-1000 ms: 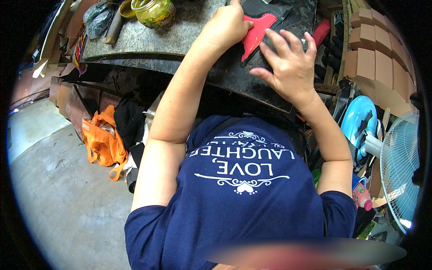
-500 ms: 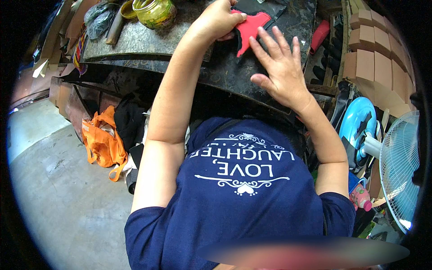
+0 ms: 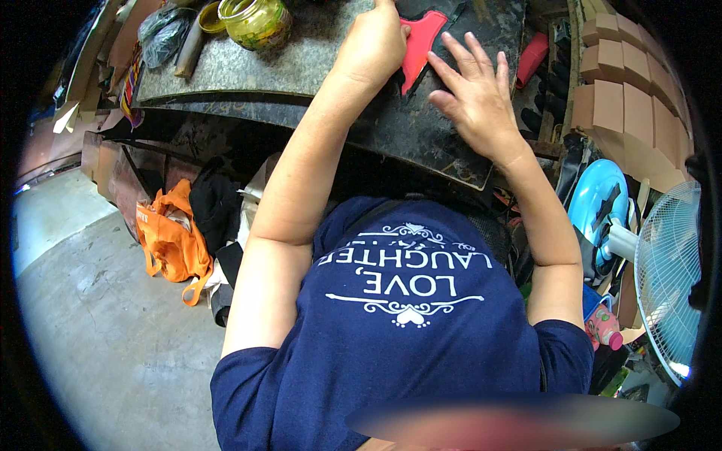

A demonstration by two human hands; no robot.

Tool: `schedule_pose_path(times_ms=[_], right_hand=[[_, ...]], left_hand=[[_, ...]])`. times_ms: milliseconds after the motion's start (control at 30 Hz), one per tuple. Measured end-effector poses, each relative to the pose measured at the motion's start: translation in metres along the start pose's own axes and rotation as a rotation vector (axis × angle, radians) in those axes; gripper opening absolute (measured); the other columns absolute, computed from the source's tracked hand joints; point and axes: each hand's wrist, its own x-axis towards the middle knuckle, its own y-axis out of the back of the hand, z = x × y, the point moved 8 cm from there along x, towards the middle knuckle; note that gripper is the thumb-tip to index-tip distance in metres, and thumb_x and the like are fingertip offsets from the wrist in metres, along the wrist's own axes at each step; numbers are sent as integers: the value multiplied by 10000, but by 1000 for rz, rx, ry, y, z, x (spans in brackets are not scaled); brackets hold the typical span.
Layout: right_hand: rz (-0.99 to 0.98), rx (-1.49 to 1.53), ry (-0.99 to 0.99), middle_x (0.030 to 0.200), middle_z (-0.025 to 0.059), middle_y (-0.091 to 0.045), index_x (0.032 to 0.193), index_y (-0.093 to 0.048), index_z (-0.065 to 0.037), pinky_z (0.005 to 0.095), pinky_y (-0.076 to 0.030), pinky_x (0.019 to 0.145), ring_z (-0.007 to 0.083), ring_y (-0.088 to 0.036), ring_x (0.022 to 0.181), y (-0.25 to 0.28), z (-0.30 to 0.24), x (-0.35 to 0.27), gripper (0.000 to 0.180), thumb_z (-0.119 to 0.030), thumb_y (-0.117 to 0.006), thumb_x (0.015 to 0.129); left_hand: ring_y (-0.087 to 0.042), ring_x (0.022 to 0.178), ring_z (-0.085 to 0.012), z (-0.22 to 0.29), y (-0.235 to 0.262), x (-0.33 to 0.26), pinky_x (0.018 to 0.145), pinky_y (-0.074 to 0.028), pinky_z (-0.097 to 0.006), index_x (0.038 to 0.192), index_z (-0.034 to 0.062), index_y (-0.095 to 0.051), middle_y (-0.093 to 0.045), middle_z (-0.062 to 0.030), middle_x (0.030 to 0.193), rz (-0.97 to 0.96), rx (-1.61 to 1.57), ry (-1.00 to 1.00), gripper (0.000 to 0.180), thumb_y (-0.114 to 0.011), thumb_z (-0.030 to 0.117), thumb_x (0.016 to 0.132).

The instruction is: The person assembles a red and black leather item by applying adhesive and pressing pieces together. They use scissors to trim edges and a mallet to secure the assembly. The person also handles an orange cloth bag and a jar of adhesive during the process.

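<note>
A red, curved, pointed piece of sheet material (image 3: 423, 43) with a dark edge lies on the black work board (image 3: 421, 143) at the top of the view. My left hand (image 3: 374, 49) is closed at its left edge, thumb against the red piece; the other fingertips are hidden under the hand or cut off by the frame. On the other side is my right hand (image 3: 477, 101), open, with fingers spread above the dark surface. Its index fingertip comes close to the red piece's right edge. Dark material shows beyond the piece.
Left on the table are a yellowish glass jar (image 3: 256, 26), its lid (image 3: 211, 18), a grey plastic bag (image 3: 163, 36) and a wooden handle (image 3: 189, 52). Stacked brown boxes (image 3: 624, 113) and a blue fan (image 3: 665, 278) stand right. An orange bag (image 3: 174, 233) hangs low left.
My left hand has turned and shifted slightly right and down, covering more of the piece's left side. My right hand has drawn a little to the right, away from the red piece.
</note>
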Motion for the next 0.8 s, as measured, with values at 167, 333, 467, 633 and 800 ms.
schedule_pose_path(times_ms=[167, 333, 467, 633, 800], right_hand=[[106, -110, 146, 1469, 68, -479, 1213, -693, -120, 697, -119, 1132, 304, -350, 1411, 12, -38, -14, 762, -745, -502, 822], [113, -78, 235, 1353, 62, -572, 1099, -745, -113, 705, -102, 1133, 288, -425, 1334, 22, -58, -14, 723, -732, -537, 789], [142, 20, 254, 1313, 64, -590, 1049, -758, -119, 706, -108, 1133, 284, -461, 1293, 30, -56, -11, 672, -708, -518, 830], [154, 290, 226, 1288, 87, -622, 874, -753, -159, 563, -139, 1189, 302, -511, 1265, 45, -23, -16, 513, -606, -507, 928], [490, 701, -10, 1107, 128, -637, 995, -655, -66, 435, -416, 1000, 317, -601, 1044, 53, 30, -26, 306, -361, -576, 978]], left_hand=[[-614, 940, -499, 0, 0, 2, 834, -506, -508, 1166, -135, -491, -618, -354, 977, -13, 26, -1, 397, -639, 28, 836], [-613, 1105, -381, -10, -6, 3, 926, -497, -415, 1225, -96, -525, -613, -304, 1158, -214, -48, 262, 383, -618, -9, 864], [-652, 1039, -455, 1, 9, 4, 873, -531, -459, 1236, -57, -533, -668, -331, 1002, -188, -40, 295, 472, -691, 207, 878], [-589, 511, -189, 8, 22, 5, 460, -457, -318, 1323, -26, -490, -686, -165, 835, -234, -439, 501, 475, -656, 169, 924], [-416, 431, -20, 31, 10, 55, 349, -281, -202, 1378, -4, -448, -640, -44, 805, -131, -1058, 427, 462, -600, 136, 964]])
